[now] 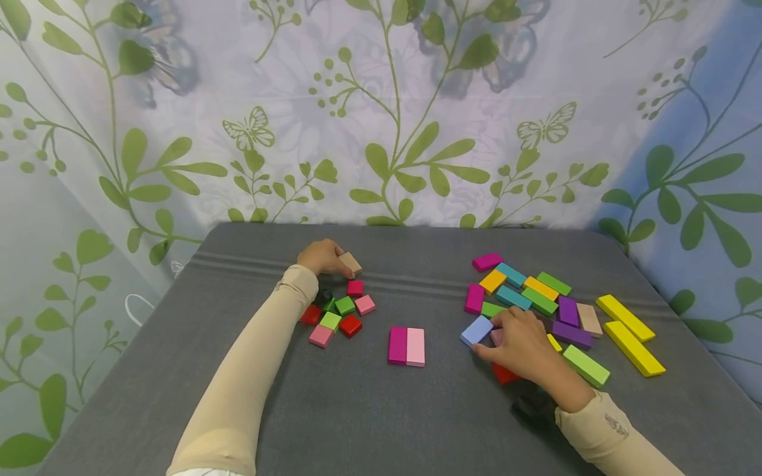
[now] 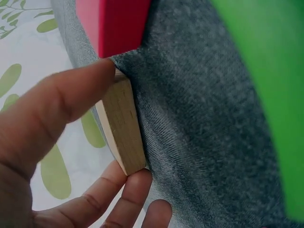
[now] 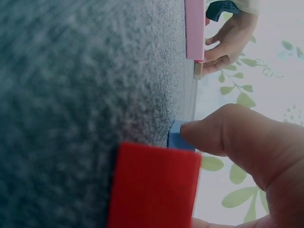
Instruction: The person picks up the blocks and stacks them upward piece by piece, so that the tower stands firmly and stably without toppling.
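My left hand point(image 1: 324, 258) pinches a plain wooden block point(image 1: 350, 263) by its ends, thumb at one end and fingertips at the other, low over the grey cloth. In the left wrist view a crimson block point(image 2: 123, 26) stands right by the thumb. On the right, my right hand point(image 1: 526, 344) holds a light blue block point(image 1: 476, 330) between thumb and fingers; its thumb point(image 3: 204, 133) presses on the block in the right wrist view. A red block point(image 3: 154, 185) sits close under that hand. A magenta block point(image 1: 397, 345) and a pink block point(image 1: 416, 347) lie side by side between the hands.
Small red, green and pink blocks point(image 1: 330, 320) cluster below the left hand. Several longer coloured blocks point(image 1: 540, 301) spread beyond the right hand, with yellow ones point(image 1: 634, 348) farthest right. A leaf-patterned curtain point(image 1: 381, 119) hangs behind the grey table point(image 1: 333, 410).
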Tool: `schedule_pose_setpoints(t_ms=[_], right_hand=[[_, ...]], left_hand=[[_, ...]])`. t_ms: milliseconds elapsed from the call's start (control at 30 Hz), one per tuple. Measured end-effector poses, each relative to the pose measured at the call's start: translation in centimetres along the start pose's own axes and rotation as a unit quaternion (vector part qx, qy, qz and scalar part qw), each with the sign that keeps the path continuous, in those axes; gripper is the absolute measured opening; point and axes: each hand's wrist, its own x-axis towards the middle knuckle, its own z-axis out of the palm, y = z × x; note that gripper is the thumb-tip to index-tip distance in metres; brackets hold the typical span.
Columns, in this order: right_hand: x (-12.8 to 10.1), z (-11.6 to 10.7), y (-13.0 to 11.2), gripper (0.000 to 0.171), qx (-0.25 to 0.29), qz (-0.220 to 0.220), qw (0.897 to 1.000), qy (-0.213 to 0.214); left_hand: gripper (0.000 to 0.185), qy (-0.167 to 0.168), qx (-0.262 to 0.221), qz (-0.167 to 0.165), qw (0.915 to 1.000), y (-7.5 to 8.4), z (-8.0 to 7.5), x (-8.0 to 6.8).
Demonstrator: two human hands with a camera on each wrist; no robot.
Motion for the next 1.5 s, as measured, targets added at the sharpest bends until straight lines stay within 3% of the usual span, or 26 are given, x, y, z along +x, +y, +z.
schedule_pose_setpoints(t_ms=[333,667,1200,1500], right_hand=[[0.1,0.0,0.9,0.062,0.036,-0.018,0.999,0.003],[0.0,0.0,1.3,0.062,0.102,-0.052,0.993,0.006],[0.1,0.2,1.4,0.059,0.130,-0.080,0.988,0.001],[0.2,0.0,1.6,0.058,0.137,-0.083,0.987,-0.013]], left_hand=[[0.070,0.004,0.006,0.067,0.9977,0.2,-0.3,-0.7],[0.067,0.011,0.009,0.135,0.9908,1.3,-0.8,-2.6],[0.060,0.040,0.023,0.248,0.9677,3.5,1.4,-6.2],[0.060,0.040,0.004,0.277,0.9599,4.4,2.8,-7.7]])
